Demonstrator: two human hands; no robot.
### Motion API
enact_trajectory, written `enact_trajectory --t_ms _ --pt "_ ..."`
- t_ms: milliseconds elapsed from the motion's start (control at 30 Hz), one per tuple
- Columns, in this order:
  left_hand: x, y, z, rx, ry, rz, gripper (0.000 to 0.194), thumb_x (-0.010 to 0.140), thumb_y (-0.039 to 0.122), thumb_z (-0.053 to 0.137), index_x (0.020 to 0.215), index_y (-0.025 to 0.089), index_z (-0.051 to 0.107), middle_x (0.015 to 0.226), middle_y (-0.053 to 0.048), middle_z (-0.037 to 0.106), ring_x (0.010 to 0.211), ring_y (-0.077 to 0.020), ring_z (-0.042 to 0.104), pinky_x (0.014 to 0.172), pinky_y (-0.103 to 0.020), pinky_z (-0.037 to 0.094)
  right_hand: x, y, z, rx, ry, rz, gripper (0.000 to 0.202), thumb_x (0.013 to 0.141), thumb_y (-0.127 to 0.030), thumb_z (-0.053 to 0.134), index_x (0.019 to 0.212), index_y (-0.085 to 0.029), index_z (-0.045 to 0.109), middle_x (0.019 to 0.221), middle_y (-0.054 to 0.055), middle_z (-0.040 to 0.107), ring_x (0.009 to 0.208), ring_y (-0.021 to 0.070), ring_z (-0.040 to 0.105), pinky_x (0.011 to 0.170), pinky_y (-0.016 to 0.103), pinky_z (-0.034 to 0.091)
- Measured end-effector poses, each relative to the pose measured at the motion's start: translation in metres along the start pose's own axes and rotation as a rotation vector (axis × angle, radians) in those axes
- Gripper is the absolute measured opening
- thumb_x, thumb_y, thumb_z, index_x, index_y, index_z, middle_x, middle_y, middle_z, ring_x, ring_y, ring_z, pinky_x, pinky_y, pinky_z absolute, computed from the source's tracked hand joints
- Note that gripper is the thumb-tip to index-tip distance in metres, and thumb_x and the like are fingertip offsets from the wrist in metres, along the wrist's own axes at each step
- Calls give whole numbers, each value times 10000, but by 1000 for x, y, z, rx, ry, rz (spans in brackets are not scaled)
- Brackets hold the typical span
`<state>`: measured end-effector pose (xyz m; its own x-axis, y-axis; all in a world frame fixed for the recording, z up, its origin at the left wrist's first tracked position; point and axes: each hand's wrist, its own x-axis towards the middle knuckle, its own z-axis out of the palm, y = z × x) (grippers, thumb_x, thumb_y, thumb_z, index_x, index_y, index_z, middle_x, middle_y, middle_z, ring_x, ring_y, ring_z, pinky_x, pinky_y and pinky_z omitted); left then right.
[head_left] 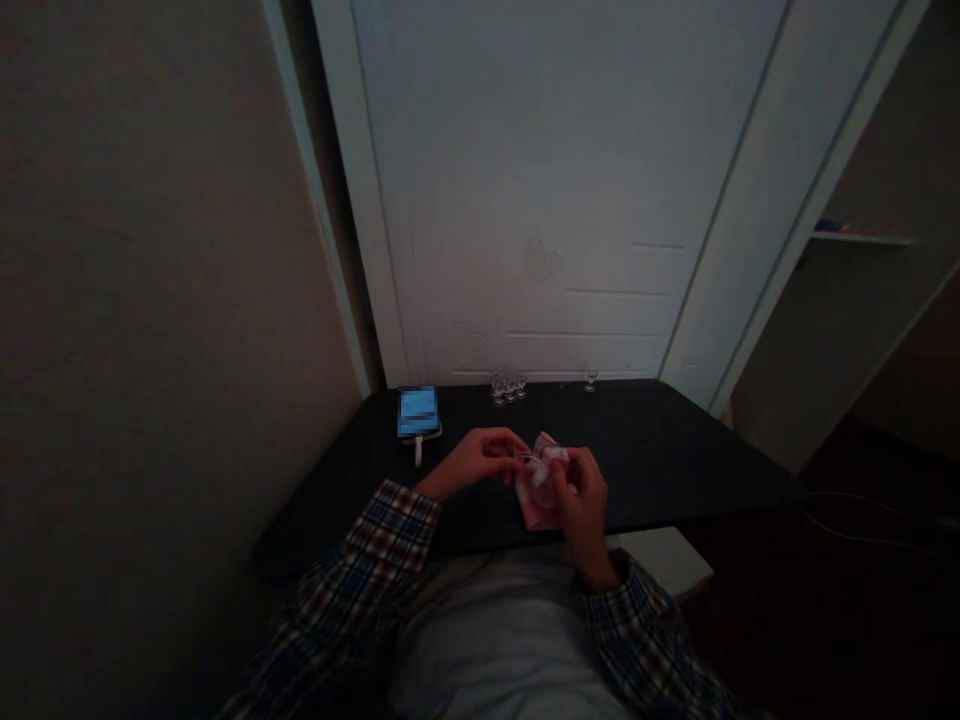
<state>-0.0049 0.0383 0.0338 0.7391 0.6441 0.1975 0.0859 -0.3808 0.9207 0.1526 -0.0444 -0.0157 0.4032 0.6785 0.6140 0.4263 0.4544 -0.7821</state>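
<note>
My left hand [491,455] is closed, its fingertips pinching a small clear item [527,455] that looks like a little stemmed glass. Its full shape is hard to make out in the dim light. On the right, my right hand [583,492] pinches a whitish cloth [541,476] against that item. A pink cloth [534,512] with pale patches lies or hangs just below the hands, over the dark table [465,520]. Whether the two cloths are one piece I cannot tell.
Several small stemmed glasses [508,388] stand grouped at the table's back edge, with a single stemmed glass [591,380] farther right. A lit-screen device [418,412] with a white cable [418,452] is at the left. A white door panel [525,180] rises behind.
</note>
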Motion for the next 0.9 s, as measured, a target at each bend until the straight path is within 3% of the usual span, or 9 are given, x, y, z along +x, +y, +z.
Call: enact_trajectory --t_ms 100,200,333,433,700,833,900 --pt "1 -1 0 -4 -1 2 288 798 379 548 891 112 602 647 -27 634 487 -96 566 450 -193 382 0 -2 0 -8 -9 -13 84 835 -243 501 810 -194 563 752 -14 502 664 124 478 589 233 361" --pt "0 -1 0 -34 23 16 345 836 395 483 1012 111 570 551 -8 607 456 -96 550 437 -184 368 0 -3 -1 -8 -36 -25 74 832 -233 505 820 -196 568 770 -12 509 671 120 485 595 230 369" --pt "-1 2 1 -61 26 24 387 762 329 601 1090 147 506 625 10 609 520 -101 569 454 -176 386 0 -1 0 12 -20 4 93 844 -259 494 843 -196 562 777 -7 517 675 123 492 601 233 380" --pt "-1 2 2 -39 23 12 382 712 298 653 1038 161 509 664 15 609 545 -106 577 446 -173 381 0 1 1 25 -1 13 115 845 -280 491 855 -194 566 780 -1 531 690 129 498 612 237 386" --pt "0 0 0 42 47 4 245 737 356 621 818 130 575 524 28 570 480 -92 531 473 -190 373 0 0 1 3 9 5 114 836 -277 505 826 -192 580 752 -11 524 662 121 483 586 231 367" --pt "1 -3 -3 75 20 1 333 789 427 539 685 112 575 493 14 552 452 -82 500 474 -196 359 0 -3 0 -7 -15 -10 109 838 -268 502 802 -195 575 716 -22 495 634 115 464 570 226 359" --pt "1 -4 -3 75 -8 -5 349 802 437 512 710 108 584 528 5 559 474 -87 514 468 -194 359 0 -3 0 -7 -16 -8 111 842 -266 497 804 -194 571 725 -20 498 645 117 471 577 228 362"
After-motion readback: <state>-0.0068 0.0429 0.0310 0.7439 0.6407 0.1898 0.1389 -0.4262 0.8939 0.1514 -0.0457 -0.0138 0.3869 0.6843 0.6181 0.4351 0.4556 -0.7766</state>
